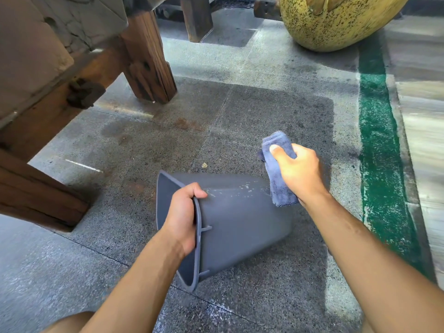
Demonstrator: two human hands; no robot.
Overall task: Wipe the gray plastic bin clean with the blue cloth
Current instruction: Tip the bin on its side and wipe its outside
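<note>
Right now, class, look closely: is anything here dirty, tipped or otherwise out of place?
The gray bin is tipped on its side, the left hand gripping its rim. Pale whitish flecks mark its upper wall near the blue cloth held by the right hand. Rusty stains spot the floor beyond.
</note>
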